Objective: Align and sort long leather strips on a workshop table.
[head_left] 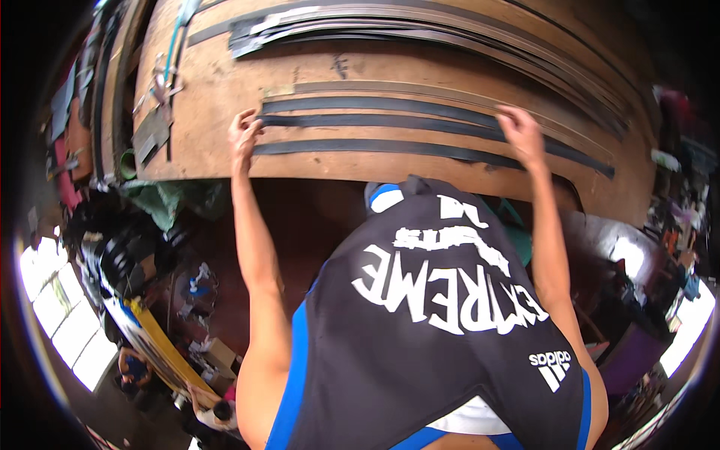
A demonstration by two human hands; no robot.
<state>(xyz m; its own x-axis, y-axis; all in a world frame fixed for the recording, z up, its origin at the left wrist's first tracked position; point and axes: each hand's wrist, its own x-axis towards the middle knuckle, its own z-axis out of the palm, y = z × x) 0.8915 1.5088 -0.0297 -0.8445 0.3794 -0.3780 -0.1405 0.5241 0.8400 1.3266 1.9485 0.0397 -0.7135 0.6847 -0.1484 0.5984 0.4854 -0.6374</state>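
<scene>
Several long, flat dark strips lie side by side across the wooden table (206, 142). My left hand (243, 136) is at the left end of the middle black strip (352, 121), with its fingers pinched on that end. Toward the other end, my right hand (523, 136) has its fingers and thumb closed at the edge of the same strip; its grip is partly hidden. A second black strip (375, 104) runs just beyond, and a third black strip (375, 147) lies nearer the table's front edge. Farther back is a thin brownish strip (345, 88).
A thick bundle of long strips (360, 26) lies across the table's far side. Scraps and a dark flat piece (152, 136) sit at its left end. Green cloth (169, 199) hangs below the front edge. Other people (214, 412) are at lower left, beside a yellow-edged stack (161, 337).
</scene>
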